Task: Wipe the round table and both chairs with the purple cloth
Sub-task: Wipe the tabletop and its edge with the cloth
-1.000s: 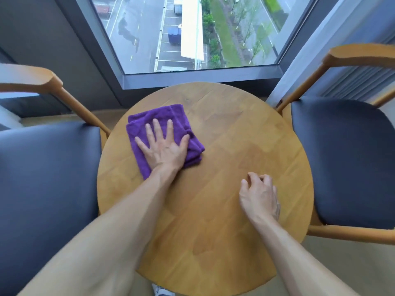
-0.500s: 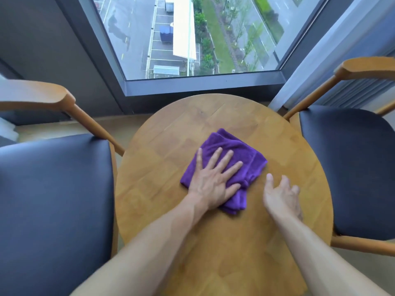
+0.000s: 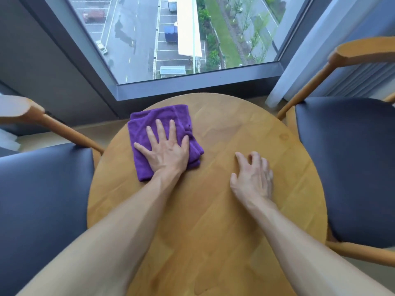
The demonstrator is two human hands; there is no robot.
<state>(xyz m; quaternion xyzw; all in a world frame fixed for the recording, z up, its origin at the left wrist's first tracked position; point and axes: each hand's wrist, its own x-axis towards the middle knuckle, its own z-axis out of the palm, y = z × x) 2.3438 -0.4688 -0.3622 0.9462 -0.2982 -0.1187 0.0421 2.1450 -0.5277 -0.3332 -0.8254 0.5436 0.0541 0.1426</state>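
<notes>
The folded purple cloth (image 3: 149, 124) lies on the far left part of the round wooden table (image 3: 245, 129). My left hand (image 3: 166, 149) presses flat on the cloth with its fingers spread. My right hand (image 3: 253, 178) rests on the bare tabletop right of the cloth, fingers loosely bent, holding nothing. A chair with a dark seat (image 3: 42, 199) stands at the table's left. A second chair with a dark seat (image 3: 352, 167) stands at its right.
Both chairs have wooden armrests, the left chair's armrest (image 3: 64, 129) and the right chair's armrest (image 3: 303, 97), close to the table's rim. A large window (image 3: 181, 39) with a grey sill runs just beyond the table. A pale curtain (image 3: 299, 50) hangs at the far right.
My left hand slid the cloth from the left of the table to the middle, then back to the far left. My right hand stayed resting on the tabletop.
</notes>
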